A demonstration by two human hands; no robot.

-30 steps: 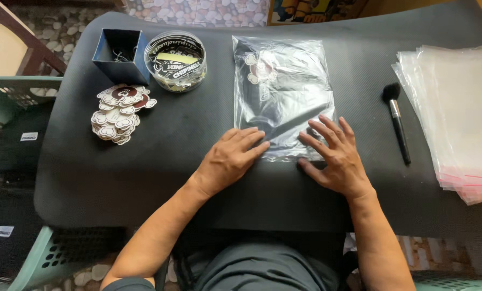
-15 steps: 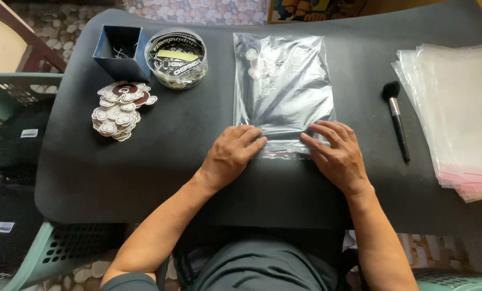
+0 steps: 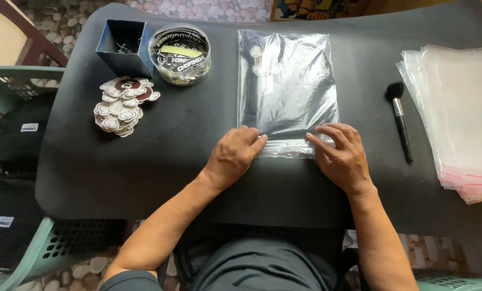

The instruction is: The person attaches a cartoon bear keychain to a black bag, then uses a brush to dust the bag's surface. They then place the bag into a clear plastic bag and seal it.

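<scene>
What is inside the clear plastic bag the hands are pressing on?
Inside the clear plastic bag, a dark flat item fills most of it, with a pale cut-out shape near the top left corner. Glare hides its details. The left hand and right hand cover the bag's near edge.

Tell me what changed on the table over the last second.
Both hands slid apart along the near edge of the clear plastic bag: the left hand toward its left corner, the right hand toward its right corner, both pressing flat. The brush, sticker pile, round tub and bag stack stayed put.
</scene>
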